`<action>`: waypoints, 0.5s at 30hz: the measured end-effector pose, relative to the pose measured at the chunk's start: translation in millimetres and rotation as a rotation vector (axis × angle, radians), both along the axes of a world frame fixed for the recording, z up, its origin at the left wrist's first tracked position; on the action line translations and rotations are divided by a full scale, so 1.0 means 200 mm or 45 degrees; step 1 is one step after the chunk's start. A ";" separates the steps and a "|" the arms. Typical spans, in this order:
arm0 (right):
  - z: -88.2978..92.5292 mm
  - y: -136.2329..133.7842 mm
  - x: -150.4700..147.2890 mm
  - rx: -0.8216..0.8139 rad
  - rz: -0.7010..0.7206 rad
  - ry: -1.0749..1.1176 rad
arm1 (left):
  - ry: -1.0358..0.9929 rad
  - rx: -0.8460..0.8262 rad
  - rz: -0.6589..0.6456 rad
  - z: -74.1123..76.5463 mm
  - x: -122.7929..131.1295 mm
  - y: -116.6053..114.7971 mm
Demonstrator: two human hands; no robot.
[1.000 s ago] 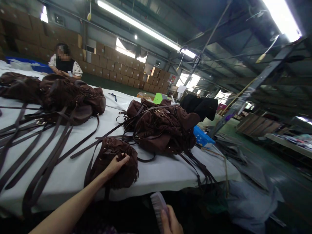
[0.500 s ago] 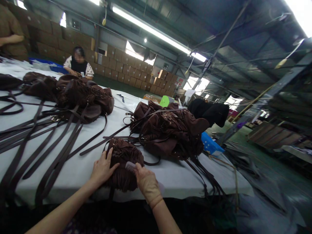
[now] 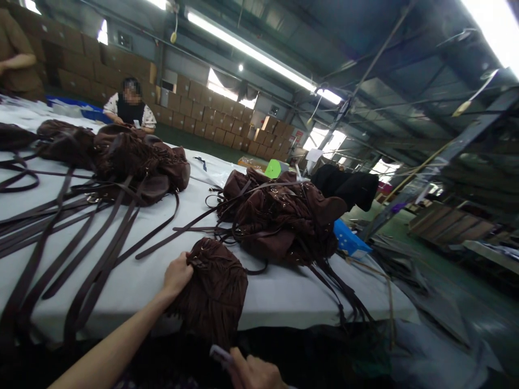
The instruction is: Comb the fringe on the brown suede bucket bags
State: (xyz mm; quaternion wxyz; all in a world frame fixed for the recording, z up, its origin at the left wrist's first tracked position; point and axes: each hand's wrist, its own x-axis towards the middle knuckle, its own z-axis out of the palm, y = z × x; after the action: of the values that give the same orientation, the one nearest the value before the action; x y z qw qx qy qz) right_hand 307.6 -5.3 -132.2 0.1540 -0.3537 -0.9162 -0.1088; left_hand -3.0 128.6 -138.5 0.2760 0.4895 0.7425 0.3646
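A dark brown fringed bag [image 3: 221, 286] lies at the front edge of the table, its fringe hanging down toward me. My left hand [image 3: 178, 274] grips the bag's upper left side, fingers curled round the edge. Low in the view, below the bag and apart from it, my right hand [image 3: 257, 371] is closed on a pale comb [image 3: 222, 356]. The comb's teeth are too blurred to make out. Just behind the fringed bag sits a heap of similar brown bags [image 3: 284, 216] with straps and metal rings.
Another pile of brown bags [image 3: 133, 156] lies at left, long straps [image 3: 93, 254] trailing across the white table [image 3: 279, 302]. A blue box [image 3: 351, 237] and black cloth [image 3: 344, 186] stand at right. A co-worker [image 3: 132, 111] sits across the table; another person [image 3: 18, 59] stands far left.
My right hand has drawn the comb down off the bag toward me. My left hand has gone from lying on the bag to gripping its edge. The bag's fringe now hangs longer and lower.
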 end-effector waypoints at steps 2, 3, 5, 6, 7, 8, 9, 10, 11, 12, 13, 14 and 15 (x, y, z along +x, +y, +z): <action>-0.01 0.01 0.06 0.092 -0.146 0.119 | -0.199 -0.018 -0.114 0.03 -0.01 -0.04; -0.01 0.02 0.07 0.111 -0.238 0.196 | -0.329 -0.031 -0.230 0.04 -0.02 -0.07; -0.03 0.03 0.09 0.078 -0.358 0.323 | -0.622 -0.048 -0.481 0.06 -0.04 -0.15; -0.03 0.04 0.09 0.029 -0.385 0.370 | -0.722 -0.056 -0.573 0.06 -0.05 -0.19; -0.02 0.05 0.09 -0.030 -0.416 0.422 | -0.763 -0.062 -0.620 0.06 -0.06 -0.23; 0.01 0.06 0.08 -0.088 -0.474 0.496 | -0.740 -0.064 -0.622 0.07 -0.06 -0.26; 0.04 0.07 0.07 -0.133 -0.574 0.605 | -0.696 -0.066 -0.602 0.07 -0.07 -0.29; 0.09 0.08 0.07 -0.139 -0.712 0.752 | -0.660 -0.072 -0.577 0.08 -0.07 -0.30; 0.15 0.09 0.06 -0.102 -0.844 0.892 | -0.650 -0.075 -0.550 0.09 -0.06 -0.31; 0.22 0.10 0.05 -0.034 -0.905 0.987 | -0.679 -0.067 -0.532 0.11 -0.05 -0.32; 0.28 0.10 0.04 0.036 -0.859 1.001 | -0.743 -0.053 -0.525 0.13 -0.03 -0.31; 0.35 0.11 0.01 0.095 -0.700 0.920 | -0.827 -0.030 -0.529 0.16 0.00 -0.31; 0.41 0.11 -0.03 0.130 -0.468 0.755 | -0.912 -0.002 -0.532 0.19 0.02 -0.31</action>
State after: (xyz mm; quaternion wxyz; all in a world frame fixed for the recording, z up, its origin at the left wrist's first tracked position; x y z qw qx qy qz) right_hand 301.0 17.7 -49.8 0.4087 -0.5208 -0.7460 -0.0728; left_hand 1.8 67.0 -100.9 0.5853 0.4716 0.4844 0.4476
